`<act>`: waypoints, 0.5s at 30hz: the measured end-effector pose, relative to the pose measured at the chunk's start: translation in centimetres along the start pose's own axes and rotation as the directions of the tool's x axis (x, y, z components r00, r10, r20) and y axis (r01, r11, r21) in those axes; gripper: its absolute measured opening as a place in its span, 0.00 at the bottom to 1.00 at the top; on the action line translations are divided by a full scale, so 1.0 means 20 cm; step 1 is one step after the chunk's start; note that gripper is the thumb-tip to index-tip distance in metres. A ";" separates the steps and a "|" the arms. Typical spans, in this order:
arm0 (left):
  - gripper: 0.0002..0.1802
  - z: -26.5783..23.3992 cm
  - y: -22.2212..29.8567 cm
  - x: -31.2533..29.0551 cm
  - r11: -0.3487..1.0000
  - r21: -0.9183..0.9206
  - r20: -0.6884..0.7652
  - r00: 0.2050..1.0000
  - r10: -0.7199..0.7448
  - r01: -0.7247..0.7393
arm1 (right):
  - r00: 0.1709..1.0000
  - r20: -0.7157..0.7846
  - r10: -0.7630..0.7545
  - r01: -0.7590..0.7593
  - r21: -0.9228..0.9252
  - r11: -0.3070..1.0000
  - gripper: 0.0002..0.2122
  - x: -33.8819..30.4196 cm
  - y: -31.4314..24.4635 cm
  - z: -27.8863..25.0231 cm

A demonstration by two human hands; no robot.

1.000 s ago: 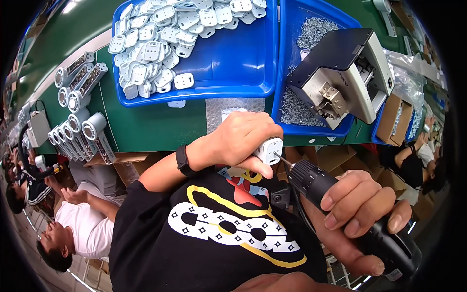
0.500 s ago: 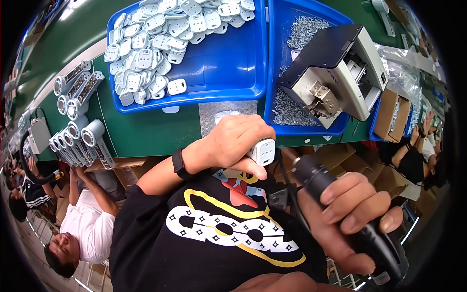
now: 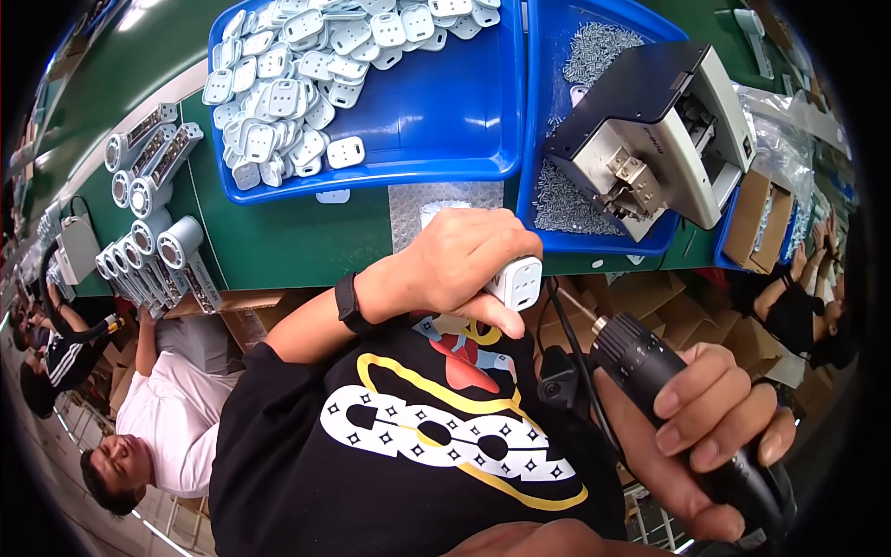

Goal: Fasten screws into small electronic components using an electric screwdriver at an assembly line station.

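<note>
My left hand (image 3: 455, 260) is wrapped round a white housing (image 3: 522, 284), above the front edge of the bench. The housing's squarish end face, with several small holes and a slot, points to the right; my fingers hide much of its body. Another whitish end (image 3: 444, 208) shows just beyond my knuckles. In my right hand (image 3: 715, 418) is a black electric screwdriver (image 3: 640, 357), tilted so that its thin bit (image 3: 577, 303) points up and left towards the housing. A gap lies between bit and end face.
A blue bin (image 3: 445, 172) of white plates stands beyond my left hand. Right of it, a blue tray (image 3: 594, 243) holds loose screws and a screw feeder (image 3: 640, 139). Finished-looking grey-white housings (image 3: 181, 243) stand at left. A person (image 3: 176, 418) sits at lower left.
The screwdriver has shifted right and slightly down, a little farther from the housing, and now looks sharper. My left hand keeps its grip on the housing. The whole view has shifted slightly.
</note>
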State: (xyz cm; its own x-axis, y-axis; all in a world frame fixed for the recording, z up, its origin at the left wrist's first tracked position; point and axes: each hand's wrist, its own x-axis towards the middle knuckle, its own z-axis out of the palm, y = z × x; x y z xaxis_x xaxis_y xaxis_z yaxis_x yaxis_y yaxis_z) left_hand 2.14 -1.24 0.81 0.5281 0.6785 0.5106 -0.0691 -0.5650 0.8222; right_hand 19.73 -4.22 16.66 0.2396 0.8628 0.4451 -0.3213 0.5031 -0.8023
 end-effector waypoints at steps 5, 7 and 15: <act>0.42 0.03 0.00 0.04 0.999 -0.035 -0.028 0.999 0.023 -0.024 | 1.000 0.002 0.010 -0.010 0.028 1.000 0.27 0.03 0.07 0.06; 0.41 0.02 -0.01 0.02 1.000 -0.007 -0.040 0.999 0.024 -0.025 | 0.999 -0.001 0.052 -0.052 0.074 0.996 0.27 0.03 0.11 0.05; 0.41 0.00 0.01 0.00 1.000 0.017 -0.037 0.999 0.002 -0.002 | 0.979 -0.130 -0.157 0.098 -0.376 0.921 0.28 0.14 0.29 -0.28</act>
State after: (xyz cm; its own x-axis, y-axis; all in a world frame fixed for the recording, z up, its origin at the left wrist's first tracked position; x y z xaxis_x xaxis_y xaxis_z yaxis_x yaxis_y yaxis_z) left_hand 2.25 -1.34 0.99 0.4964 0.6942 0.5213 -0.0555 -0.5739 0.8170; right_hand 23.75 0.88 11.00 0.4045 0.7590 0.5102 0.0718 0.5297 -0.8451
